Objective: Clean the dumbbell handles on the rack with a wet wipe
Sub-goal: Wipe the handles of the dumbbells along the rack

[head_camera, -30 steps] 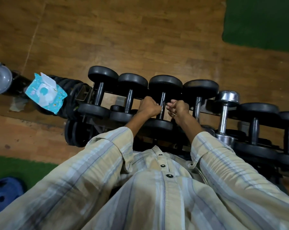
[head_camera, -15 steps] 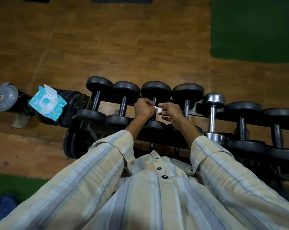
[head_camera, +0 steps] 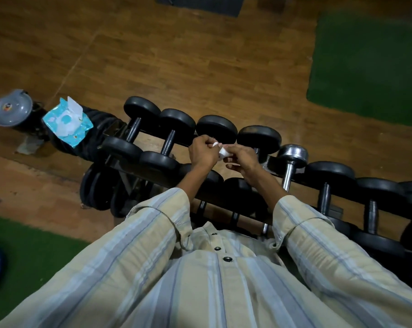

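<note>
Wipe (head_camera: 221, 151) lifted off handle — dumbbells (head_camera: 216, 129) beneath

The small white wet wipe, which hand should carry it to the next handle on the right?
Probably the right hand: it pinches the small white wet wipe and sits nearer the chrome dumbbell. The left hand also grips the wipe, farther away.

wipe pack (head_camera: 67, 124) – left of rack (head_camera: 274, 163) | hands (head_camera: 221, 156) – over dumbbells (head_camera: 172, 136) | mat (head_camera: 368, 65) – behind, right
</note>
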`<move>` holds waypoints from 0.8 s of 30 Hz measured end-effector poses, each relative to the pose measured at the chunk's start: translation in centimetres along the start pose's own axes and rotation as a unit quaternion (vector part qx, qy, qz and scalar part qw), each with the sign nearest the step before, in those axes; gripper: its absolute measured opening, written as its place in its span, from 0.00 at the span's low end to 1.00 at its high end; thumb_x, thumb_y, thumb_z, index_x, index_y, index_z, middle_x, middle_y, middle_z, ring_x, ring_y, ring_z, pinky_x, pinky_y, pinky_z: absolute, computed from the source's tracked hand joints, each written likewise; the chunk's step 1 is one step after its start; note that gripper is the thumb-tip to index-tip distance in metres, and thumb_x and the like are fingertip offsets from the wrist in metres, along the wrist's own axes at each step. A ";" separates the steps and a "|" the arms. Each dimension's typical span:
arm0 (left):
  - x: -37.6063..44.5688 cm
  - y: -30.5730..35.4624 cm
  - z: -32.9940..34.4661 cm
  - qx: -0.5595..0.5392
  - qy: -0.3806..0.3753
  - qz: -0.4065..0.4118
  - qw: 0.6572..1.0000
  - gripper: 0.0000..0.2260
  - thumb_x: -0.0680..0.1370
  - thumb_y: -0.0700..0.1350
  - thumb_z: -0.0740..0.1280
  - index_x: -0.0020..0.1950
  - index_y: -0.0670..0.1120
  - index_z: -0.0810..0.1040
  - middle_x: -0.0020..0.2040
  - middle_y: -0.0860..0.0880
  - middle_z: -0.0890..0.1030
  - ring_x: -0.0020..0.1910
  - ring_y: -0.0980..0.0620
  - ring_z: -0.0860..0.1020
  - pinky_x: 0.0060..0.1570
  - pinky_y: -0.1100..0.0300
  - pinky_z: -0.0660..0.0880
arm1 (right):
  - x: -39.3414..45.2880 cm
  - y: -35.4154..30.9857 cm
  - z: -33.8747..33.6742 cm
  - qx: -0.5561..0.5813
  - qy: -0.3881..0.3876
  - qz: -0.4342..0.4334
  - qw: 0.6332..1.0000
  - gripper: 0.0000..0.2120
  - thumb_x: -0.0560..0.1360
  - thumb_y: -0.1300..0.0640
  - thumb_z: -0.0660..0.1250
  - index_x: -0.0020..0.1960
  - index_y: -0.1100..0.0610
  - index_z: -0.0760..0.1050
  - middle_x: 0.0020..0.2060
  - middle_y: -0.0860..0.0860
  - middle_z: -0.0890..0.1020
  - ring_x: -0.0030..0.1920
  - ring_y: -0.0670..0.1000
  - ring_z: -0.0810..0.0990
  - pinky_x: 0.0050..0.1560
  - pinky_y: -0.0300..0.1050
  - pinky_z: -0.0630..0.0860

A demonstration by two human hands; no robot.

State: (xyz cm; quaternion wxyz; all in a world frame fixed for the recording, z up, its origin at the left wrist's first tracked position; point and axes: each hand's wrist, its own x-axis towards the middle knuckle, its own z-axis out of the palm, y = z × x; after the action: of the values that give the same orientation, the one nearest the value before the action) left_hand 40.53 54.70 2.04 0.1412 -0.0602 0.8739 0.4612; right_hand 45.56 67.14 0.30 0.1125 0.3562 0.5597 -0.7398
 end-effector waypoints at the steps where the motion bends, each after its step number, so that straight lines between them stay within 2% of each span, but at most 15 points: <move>1: -0.2 0.0 -0.1 -0.003 0.007 -0.007 1.000 0.06 0.77 0.46 0.75 0.46 0.45 0.83 0.43 0.51 0.84 0.47 0.52 0.81 0.46 0.59 0.75 | -0.2 -0.1 -0.1 0.006 -0.016 0.005 1.000 0.08 0.77 0.58 0.69 0.52 0.58 0.85 0.41 0.56 0.79 0.35 0.49 0.77 0.40 0.45 0.73; 6: -0.7 -0.6 -0.5 -0.021 0.024 -0.015 0.999 0.08 0.78 0.50 0.74 0.44 0.47 0.80 0.43 0.50 0.83 0.47 0.49 0.82 0.47 0.55 0.78 | -0.8 -0.3 0.4 -0.031 -0.041 -0.012 0.999 0.05 0.75 0.63 0.72 0.51 0.60 0.83 0.35 0.52 0.81 0.33 0.46 0.75 0.37 0.43 0.72; 10: -0.4 -0.8 -1.0 -0.023 -0.009 -0.023 0.999 0.09 0.80 0.51 0.72 0.48 0.45 0.80 0.44 0.50 0.83 0.47 0.50 0.81 0.45 0.57 0.73 | -0.4 -0.2 1.0 -0.022 0.010 -0.011 1.000 0.01 0.74 0.61 0.72 0.45 0.56 0.82 0.37 0.53 0.81 0.37 0.48 0.77 0.39 0.44 0.72; 13: 0.1 -1.1 -1.3 -0.046 -0.042 -0.030 0.998 0.10 0.78 0.53 0.73 0.44 0.48 0.79 0.43 0.48 0.83 0.46 0.46 0.83 0.49 0.49 0.82 | -0.2 -0.1 1.5 -0.008 0.060 -0.013 0.998 0.01 0.73 0.59 0.72 0.43 0.55 0.82 0.39 0.52 0.83 0.43 0.51 0.81 0.39 0.44 0.75; 15: 0.3 -1.5 -1.5 -0.063 -0.057 -0.039 0.996 0.09 0.78 0.53 0.73 0.44 0.49 0.80 0.42 0.48 0.85 0.44 0.46 0.85 0.49 0.44 0.84 | -0.5 -0.2 1.9 0.016 0.076 -0.015 0.997 0.02 0.75 0.60 0.70 0.46 0.57 0.81 0.36 0.51 0.83 0.39 0.50 0.82 0.38 0.43 0.76; 18: 0.2 -1.8 -1.5 -0.088 -0.079 -0.045 0.992 0.10 0.78 0.53 0.73 0.45 0.47 0.83 0.40 0.47 0.85 0.42 0.46 0.85 0.48 0.43 0.84 | -1.0 -0.2 2.3 0.041 0.084 -0.023 0.995 0.05 0.76 0.64 0.66 0.50 0.59 0.80 0.28 0.48 0.80 0.27 0.45 0.78 0.33 0.43 0.73; 22: -0.3 -2.0 -1.0 -0.101 -0.087 -0.062 0.989 0.11 0.76 0.54 0.74 0.39 0.49 0.81 0.38 0.50 0.84 0.42 0.47 0.85 0.46 0.45 0.84 | -1.4 0.5 2.4 0.035 0.107 -0.029 0.993 0.07 0.77 0.65 0.66 0.51 0.57 0.81 0.39 0.54 0.84 0.33 0.50 0.82 0.33 0.42 0.76; 24: -1.0 -1.7 -0.9 -0.105 -0.097 -0.059 0.988 0.08 0.73 0.51 0.76 0.39 0.51 0.79 0.39 0.51 0.84 0.42 0.48 0.85 0.44 0.47 0.85 | -1.9 1.2 2.1 0.021 0.113 -0.036 0.993 0.06 0.78 0.65 0.67 0.51 0.57 0.81 0.43 0.56 0.84 0.38 0.51 0.82 0.35 0.43 0.76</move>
State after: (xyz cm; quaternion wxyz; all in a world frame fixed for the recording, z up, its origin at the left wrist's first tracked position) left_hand 41.70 53.02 1.50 0.2450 -0.0811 0.7978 0.5450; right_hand 46.72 64.43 0.91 0.0146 0.4189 0.5660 -0.7099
